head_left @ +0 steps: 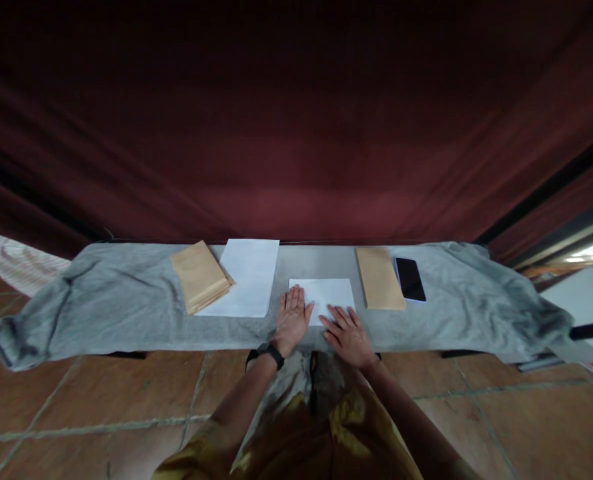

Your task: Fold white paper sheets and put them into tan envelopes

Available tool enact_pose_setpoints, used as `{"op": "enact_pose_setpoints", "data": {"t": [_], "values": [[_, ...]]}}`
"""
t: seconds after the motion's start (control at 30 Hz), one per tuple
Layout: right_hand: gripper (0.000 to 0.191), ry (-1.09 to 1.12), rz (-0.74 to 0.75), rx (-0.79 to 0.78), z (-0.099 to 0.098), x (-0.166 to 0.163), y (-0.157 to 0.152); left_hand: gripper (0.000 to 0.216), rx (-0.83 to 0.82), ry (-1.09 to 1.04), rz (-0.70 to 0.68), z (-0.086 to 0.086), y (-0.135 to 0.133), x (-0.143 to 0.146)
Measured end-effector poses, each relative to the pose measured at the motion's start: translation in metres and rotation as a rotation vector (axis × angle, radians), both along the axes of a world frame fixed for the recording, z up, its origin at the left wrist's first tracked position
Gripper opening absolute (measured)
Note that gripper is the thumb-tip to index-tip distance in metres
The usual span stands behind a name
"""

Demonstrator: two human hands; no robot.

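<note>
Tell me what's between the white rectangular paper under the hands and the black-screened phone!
In the head view, a flat brown paper rectangle lies between the white paper and the phone.

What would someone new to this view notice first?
Probably the two bare hands low in the middle: the left hand at the left side of a small white sheet, the right hand over its near right corner. The dark red fabric filling the upper half stands out too. The black-screened phone also catches the eye, on the grey cloth right of the sheet.
</note>
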State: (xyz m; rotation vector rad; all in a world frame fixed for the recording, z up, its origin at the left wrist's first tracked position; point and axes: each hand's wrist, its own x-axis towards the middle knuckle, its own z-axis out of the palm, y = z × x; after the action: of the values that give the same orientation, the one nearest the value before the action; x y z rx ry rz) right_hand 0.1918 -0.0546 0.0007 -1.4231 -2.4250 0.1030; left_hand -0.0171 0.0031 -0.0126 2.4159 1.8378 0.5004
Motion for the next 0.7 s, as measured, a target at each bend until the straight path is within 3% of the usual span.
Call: {"op": "enact_pose_setpoints", "data": {"t": [0.07, 0.23, 0.37, 0.5, 0.7], "values": [[0.042, 0.016, 0.026, -0.02, 0.001, 0.0, 0.001, 0.064, 0.004, -0.02, -0.051, 0.002, 0.005, 0.014], [0.04, 0.081, 0.07, -0.058, 0.006, 0.001, 0.001, 0.06, -0.105, 0.037, -0.452, 0.011, 0.016, 0.051], [0.042, 0.086, 0.066, -0.036, 0.007, 0.001, -0.008, 0.056, -0.131, 0.069, -0.572, 0.012, 0.037, 0.055], [0.044, 0.068, -0.028, -0.008, 0.0, -0.003, -0.02, 0.052, -0.129, 0.104, -0.602, 0.008, 0.06, 0.052], [0.046, 0.044, -0.077, -0.01, -0.003, -0.007, -0.026, 0.052, -0.092, 0.095, -0.472, 0.004, 0.08, 0.061]]}}
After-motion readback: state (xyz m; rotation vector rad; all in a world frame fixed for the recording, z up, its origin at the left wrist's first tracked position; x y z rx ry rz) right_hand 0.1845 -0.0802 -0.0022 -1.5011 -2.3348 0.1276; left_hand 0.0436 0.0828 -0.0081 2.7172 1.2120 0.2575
